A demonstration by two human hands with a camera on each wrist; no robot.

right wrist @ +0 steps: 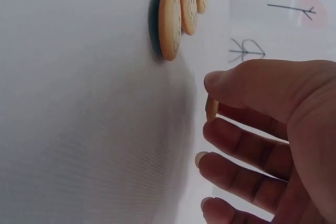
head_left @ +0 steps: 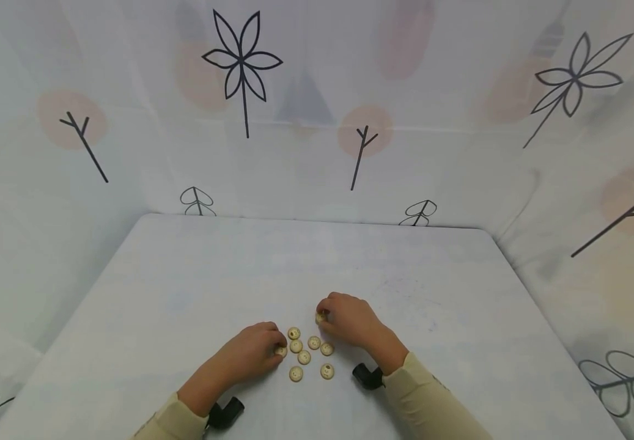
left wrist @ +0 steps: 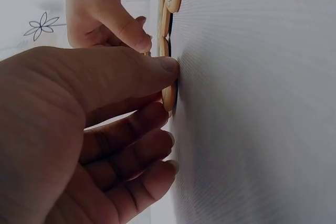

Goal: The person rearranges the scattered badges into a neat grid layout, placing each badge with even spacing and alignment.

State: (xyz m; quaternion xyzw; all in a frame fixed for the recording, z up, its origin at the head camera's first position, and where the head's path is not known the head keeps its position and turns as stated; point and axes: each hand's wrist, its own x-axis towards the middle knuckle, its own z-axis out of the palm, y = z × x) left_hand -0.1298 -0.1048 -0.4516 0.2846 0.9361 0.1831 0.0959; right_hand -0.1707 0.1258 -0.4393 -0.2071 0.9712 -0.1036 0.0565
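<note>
While a small wooden disc (head_left: 321, 317) is pinched between thumb and forefinger of the right hand (head_left: 350, 320), a second disc (head_left: 280, 351) is held against the table (head_left: 184, 287) by the left hand (head_left: 253, 354). In the right wrist view the pinched disc (right wrist: 211, 109) is seen edge-on, lifted clear of the surface, with the remaining fingers (right wrist: 241, 174) loosely spread below it. In the left wrist view the other disc (left wrist: 169, 97) is pressed at its rim between the thumb tip and a fingertip, and it appears to rest on the table.

Six loose discs (head_left: 304, 357) are counted between the two hands in the head view, lying flat and close together; with the two held ones, eight discs are counted in all. Two hands, two pale sleeves and two black wrist mounts (head_left: 368, 376) are seen.

A slip is judged the chief risk: each disc is gripped only by its thin edge, so it could be dropped or flicked away by a small twist. The loose cluster lies just beside both hands and could be scattered by a knuckle or a fallen disc. A printed curtain (head_left: 245, 67) with tree and flower motifs is hung behind the table.
</note>
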